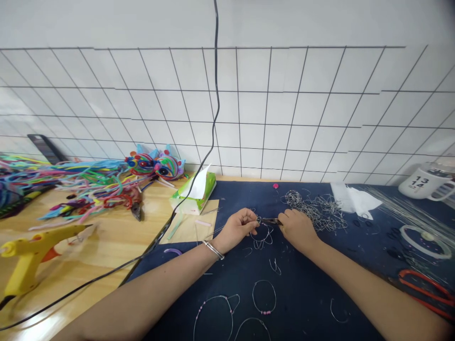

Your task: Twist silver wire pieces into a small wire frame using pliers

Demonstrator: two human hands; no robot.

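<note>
My left hand (239, 228) is closed in a pinch on a thin wire piece (262, 233) over the dark blue mat (305, 293). A silver bangle sits on that wrist. My right hand (296, 228) is closed round small dark pliers (270, 220) whose tip meets the wire between the two hands. A tangled heap of wire (318, 210) lies just behind my right hand. Several wire loops with pink beads (263, 297) lie on the mat near me.
A yellow glue gun (33, 253) and a pile of coloured pipe cleaners (88, 182) lie on the wooden table at left. A green tissue pack (195, 192), a black cable (149, 248), a white mug (424, 182), a tape roll (424, 239) and red-handled scissors (426, 289) surround the mat.
</note>
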